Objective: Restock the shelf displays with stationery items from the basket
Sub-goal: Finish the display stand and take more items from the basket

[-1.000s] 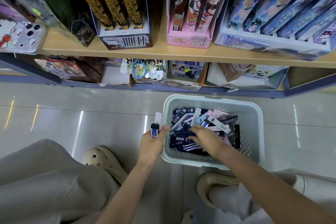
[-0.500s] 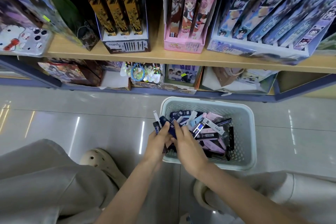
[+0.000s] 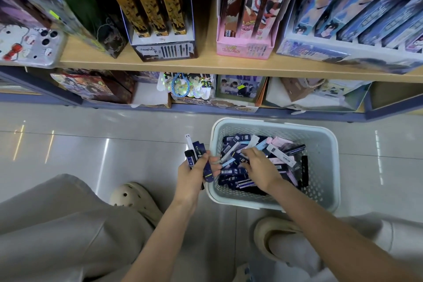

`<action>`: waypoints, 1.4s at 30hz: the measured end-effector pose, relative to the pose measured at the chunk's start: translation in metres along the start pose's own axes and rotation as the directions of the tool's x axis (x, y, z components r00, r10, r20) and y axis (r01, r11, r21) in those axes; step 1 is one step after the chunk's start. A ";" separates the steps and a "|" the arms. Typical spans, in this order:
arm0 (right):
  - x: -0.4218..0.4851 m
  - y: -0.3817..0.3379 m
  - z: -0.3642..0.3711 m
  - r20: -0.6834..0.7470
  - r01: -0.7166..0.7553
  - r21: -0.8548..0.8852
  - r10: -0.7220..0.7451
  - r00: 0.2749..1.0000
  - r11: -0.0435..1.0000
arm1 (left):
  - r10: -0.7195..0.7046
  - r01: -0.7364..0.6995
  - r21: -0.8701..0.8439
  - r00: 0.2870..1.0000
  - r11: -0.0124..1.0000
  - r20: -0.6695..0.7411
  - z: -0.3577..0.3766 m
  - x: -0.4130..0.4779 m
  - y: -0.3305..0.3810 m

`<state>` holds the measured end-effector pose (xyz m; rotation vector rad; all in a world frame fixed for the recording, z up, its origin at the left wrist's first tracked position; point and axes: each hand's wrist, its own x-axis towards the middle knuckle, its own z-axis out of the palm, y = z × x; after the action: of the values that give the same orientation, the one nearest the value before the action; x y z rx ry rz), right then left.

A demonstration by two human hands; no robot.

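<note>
your left hand (image 3: 194, 175) sits just outside the left wall of the basket (image 3: 321, 167), fingers and thumb curled round a bundle of slim packets (image 3: 198, 155) that stands on end, long axes pointing away from you toward the shelf (image 3: 206, 67). your right hand (image 3: 261, 167) is down inside the basket, palm down, fingers bent onto the loose packets (image 3: 235, 177) heaped there. you cannot tell from here whether it has closed on one or only rests on them. the relation that matters is this: the heap lies directly under and just left of your right hand, so that hand is the nearer one and the picking falls to it, while the left serves as holder. the dark blue ones by your right fingers lie mostly crosswise, left to right, at odds with the upright bundle, so each probably needs a quarter turn as it crosses the rim to stack flush. the two hands are near each other, with only the basket wall between them. watch the bundle, which fans out at its top, so a packet could slip free
</note>
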<state>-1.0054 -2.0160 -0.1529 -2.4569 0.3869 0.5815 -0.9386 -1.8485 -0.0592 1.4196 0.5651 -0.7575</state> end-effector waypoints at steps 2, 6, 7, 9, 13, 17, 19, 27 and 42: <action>0.007 -0.001 0.005 0.011 -0.011 -0.066 0.012 1.000 0.998 | 0.004 -0.004 0.006 1.000 1.000 -0.002 -0.002 0.001 0.000; 0.017 -0.002 0.009 0.049 -0.052 -0.013 0.053 0.997 0.999 | 0.002 -0.002 -0.010 1.000 1.000 -0.022 -0.004 0.004 0.001; 0.018 -0.001 0.009 0.065 -0.052 0.029 0.050 0.997 0.998 | -0.001 0.000 -0.013 1.000 1.000 -0.028 -0.004 0.005 0.001; 0.016 -0.002 0.006 0.100 -0.055 0.122 0.042 0.994 0.991 | -0.009 0.009 -0.015 0.999 1.000 -0.043 -0.004 0.006 0.001; 0.005 -0.007 0.015 0.134 0.024 0.078 -0.035 0.990 0.997 | -0.024 0.022 -0.035 0.998 0.999 -0.058 -0.002 0.007 0.002; -0.001 -0.014 0.025 0.177 0.044 -0.087 -0.028 0.984 0.995 | -0.034 0.033 -0.038 0.999 0.999 -0.037 -0.001 0.004 0.003; 0.001 -0.016 0.025 0.184 0.045 -0.122 -0.022 0.983 0.992 | -0.032 0.032 -0.015 0.999 0.999 -0.022 -0.002 0.003 0.003; -0.012 -0.020 -0.003 0.082 -0.029 0.184 0.014 0.997 0.983 | 0.006 -0.005 0.251 1.000 0.968 -0.002 -0.007 -0.003 0.000; -0.078 -0.087 -0.099 -0.191 0.195 0.528 -0.108 0.976 0.827 | 0.241 -0.261 0.083 0.950 0.962 0.198 0.021 -0.058 0.038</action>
<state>-1.0070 -1.9953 -0.0016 -1.9549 0.3533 0.1730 -0.9498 -1.8624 0.0105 1.4687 0.1949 -0.7137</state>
